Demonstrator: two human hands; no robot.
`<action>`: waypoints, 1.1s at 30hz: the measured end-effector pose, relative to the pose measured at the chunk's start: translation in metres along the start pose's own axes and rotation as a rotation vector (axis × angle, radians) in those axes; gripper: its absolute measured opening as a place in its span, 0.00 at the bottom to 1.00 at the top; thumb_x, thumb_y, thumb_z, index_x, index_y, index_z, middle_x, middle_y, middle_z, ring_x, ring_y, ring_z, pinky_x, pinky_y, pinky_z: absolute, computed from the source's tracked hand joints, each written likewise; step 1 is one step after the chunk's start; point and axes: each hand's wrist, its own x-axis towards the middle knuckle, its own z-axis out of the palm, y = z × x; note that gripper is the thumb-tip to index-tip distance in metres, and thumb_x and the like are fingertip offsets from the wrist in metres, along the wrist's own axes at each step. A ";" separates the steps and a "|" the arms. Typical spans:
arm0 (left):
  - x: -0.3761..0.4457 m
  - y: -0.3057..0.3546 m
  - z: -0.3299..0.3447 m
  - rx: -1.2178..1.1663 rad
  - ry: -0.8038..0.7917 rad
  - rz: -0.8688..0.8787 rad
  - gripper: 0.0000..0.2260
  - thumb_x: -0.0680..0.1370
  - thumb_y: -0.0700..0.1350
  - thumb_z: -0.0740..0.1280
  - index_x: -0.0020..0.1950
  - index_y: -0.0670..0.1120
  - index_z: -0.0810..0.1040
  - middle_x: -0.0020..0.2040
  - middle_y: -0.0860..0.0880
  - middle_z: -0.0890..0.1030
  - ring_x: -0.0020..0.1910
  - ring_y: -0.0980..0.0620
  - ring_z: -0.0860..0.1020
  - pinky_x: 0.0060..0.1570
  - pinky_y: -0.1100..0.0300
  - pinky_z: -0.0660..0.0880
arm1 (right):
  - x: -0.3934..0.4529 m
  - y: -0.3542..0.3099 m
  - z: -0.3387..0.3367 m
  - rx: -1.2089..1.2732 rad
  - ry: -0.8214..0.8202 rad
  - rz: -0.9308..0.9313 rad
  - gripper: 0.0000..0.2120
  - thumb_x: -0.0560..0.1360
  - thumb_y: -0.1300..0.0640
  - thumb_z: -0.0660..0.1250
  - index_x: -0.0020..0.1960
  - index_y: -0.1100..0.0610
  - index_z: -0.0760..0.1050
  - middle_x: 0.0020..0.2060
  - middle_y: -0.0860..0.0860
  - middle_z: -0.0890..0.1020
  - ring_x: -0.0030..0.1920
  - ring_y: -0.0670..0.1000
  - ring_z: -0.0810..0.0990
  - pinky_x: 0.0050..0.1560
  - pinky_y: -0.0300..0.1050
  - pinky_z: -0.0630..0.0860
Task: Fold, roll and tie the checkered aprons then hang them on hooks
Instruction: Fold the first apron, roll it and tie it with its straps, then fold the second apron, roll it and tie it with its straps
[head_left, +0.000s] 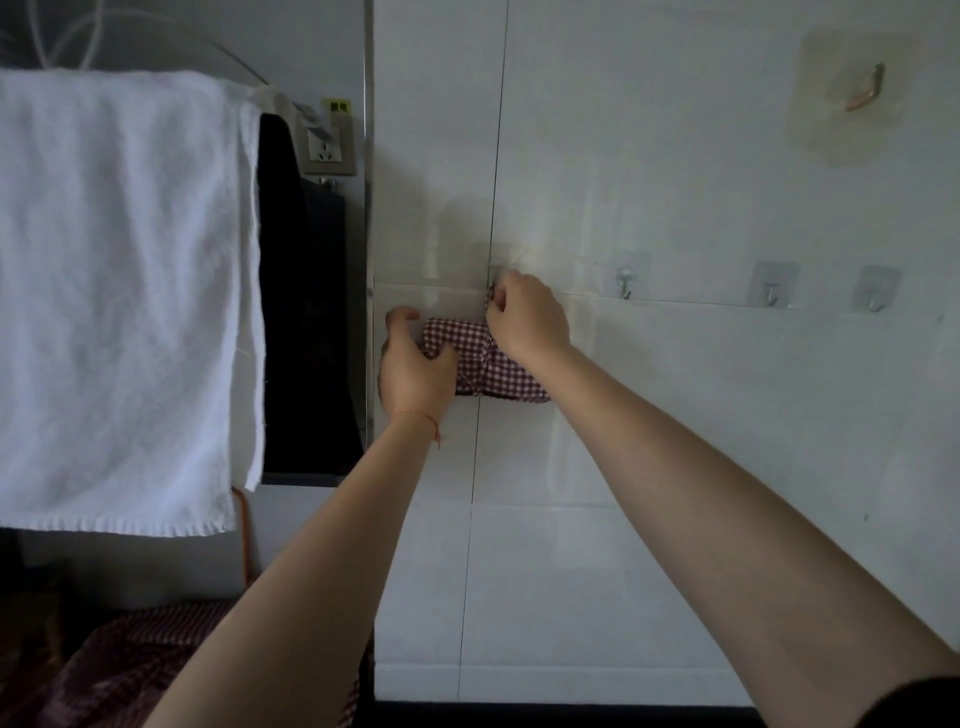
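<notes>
both hands (415, 364) hold one rolled checkered apron (488, 366) against tiled wall (675, 415).

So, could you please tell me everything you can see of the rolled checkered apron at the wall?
The rolled apron is red-and-white checked cloth, a tight bundle lying roughly level against the white tiled wall, bound round its middle by its tie. The left hand grips its left end, while the right hand pinches the tie's loop at the leftmost hook, which is mostly hidden.
</notes>
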 end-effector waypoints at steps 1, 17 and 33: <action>-0.001 0.002 -0.001 0.127 0.000 0.048 0.23 0.76 0.43 0.67 0.69 0.52 0.65 0.57 0.48 0.75 0.44 0.50 0.78 0.36 0.55 0.78 | -0.006 0.003 0.004 -0.083 0.084 -0.058 0.07 0.79 0.59 0.61 0.52 0.61 0.75 0.48 0.56 0.78 0.49 0.57 0.76 0.46 0.50 0.71; 0.016 -0.062 0.019 0.875 -0.187 0.882 0.26 0.84 0.51 0.47 0.81 0.42 0.53 0.81 0.43 0.52 0.80 0.45 0.48 0.78 0.45 0.43 | -0.060 0.058 0.068 -0.272 0.295 -0.282 0.28 0.84 0.49 0.51 0.78 0.66 0.60 0.77 0.62 0.62 0.78 0.60 0.58 0.77 0.58 0.55; -0.010 -0.064 0.015 0.887 -0.127 0.681 0.31 0.83 0.55 0.50 0.80 0.38 0.47 0.80 0.38 0.48 0.80 0.41 0.45 0.77 0.48 0.35 | -0.080 0.059 0.060 -0.226 0.301 -0.260 0.31 0.84 0.49 0.56 0.78 0.69 0.55 0.78 0.64 0.58 0.79 0.61 0.55 0.79 0.55 0.51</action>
